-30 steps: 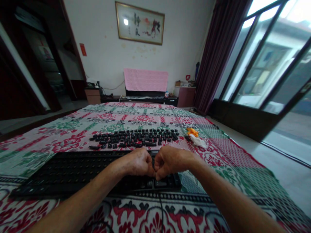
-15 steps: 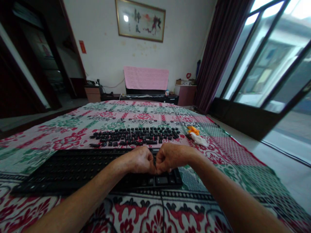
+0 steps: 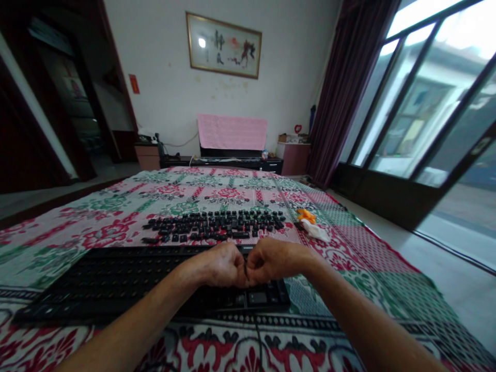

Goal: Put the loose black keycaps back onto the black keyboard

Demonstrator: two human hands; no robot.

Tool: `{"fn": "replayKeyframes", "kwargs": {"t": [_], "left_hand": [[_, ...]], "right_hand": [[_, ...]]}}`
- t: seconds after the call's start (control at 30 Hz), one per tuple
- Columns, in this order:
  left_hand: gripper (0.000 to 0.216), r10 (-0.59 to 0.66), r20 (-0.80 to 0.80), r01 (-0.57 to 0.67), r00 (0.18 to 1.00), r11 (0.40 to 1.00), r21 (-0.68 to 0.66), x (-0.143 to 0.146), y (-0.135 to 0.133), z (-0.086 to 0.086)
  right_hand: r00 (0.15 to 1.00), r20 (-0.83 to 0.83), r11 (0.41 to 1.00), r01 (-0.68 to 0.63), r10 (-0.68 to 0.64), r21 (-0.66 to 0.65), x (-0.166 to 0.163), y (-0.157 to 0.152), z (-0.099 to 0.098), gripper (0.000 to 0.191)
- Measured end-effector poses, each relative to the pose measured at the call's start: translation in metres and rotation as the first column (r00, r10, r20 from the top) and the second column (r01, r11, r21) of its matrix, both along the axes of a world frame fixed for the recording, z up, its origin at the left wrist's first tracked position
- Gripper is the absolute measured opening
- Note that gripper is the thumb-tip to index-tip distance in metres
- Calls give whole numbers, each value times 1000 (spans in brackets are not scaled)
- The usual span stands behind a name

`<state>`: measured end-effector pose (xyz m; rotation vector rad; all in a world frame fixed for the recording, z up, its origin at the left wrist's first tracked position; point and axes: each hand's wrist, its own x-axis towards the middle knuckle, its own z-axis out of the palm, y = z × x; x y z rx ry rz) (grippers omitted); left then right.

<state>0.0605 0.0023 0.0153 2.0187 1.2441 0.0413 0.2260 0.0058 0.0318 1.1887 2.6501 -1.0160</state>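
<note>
A black keyboard (image 3: 116,281) lies on the patterned cloth near me, most of its keycaps gone. Several loose black keycaps (image 3: 215,225) are laid out in rows just beyond it. My left hand (image 3: 219,264) and my right hand (image 3: 271,261) are both curled closed and pressed together over the keyboard's right part. A thin dark piece shows between the fingertips; I cannot make out what it is. A black cable (image 3: 258,341) runs from under the hands toward me.
A floral cloth (image 3: 349,258) covers the wide table. An orange and white item (image 3: 310,225) lies right of the keycaps. Beyond are a pink-draped cabinet (image 3: 232,133), a framed picture (image 3: 223,45), dark curtains (image 3: 344,93) and large windows (image 3: 434,119) on the right.
Both hands stay pressed together over the keyboard with only slight shifts. The view has tilted a little.
</note>
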Motion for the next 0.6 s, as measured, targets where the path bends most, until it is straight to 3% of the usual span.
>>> {"fn": "replayKeyframes", "kwargs": {"t": [0.07, 0.13, 0.23, 0.3, 0.43, 0.6], "left_hand": [[23, 32, 74, -28, 997, 998, -55, -8, 6, 3], [26, 82, 120, -85, 989, 996, 20, -19, 14, 5], [28, 132, 114, -152, 985, 969, 192, -35, 27, 8], [28, 163, 108, -186, 981, 948, 258, -44, 34, 9], [29, 237, 94, -255, 967, 922, 290, -55, 41, 10], [29, 267, 67, -274, 961, 911, 309, -58, 41, 8]], "right_hand": [[995, -96, 998, 38, -42, -43, 10, 7, 1, 21], [975, -167, 985, 158, -144, 71, 21, 16, 1, 21], [924, -206, 875, 374, -322, 309, 33, 32, -8, 22], [896, -226, 811, 442, -381, 384, 36, 42, -18, 21], [918, -176, 777, 395, -355, 490, 29, 60, -30, 22], [949, -13, 761, 262, -316, 593, 17, 71, -27, 25]]}}
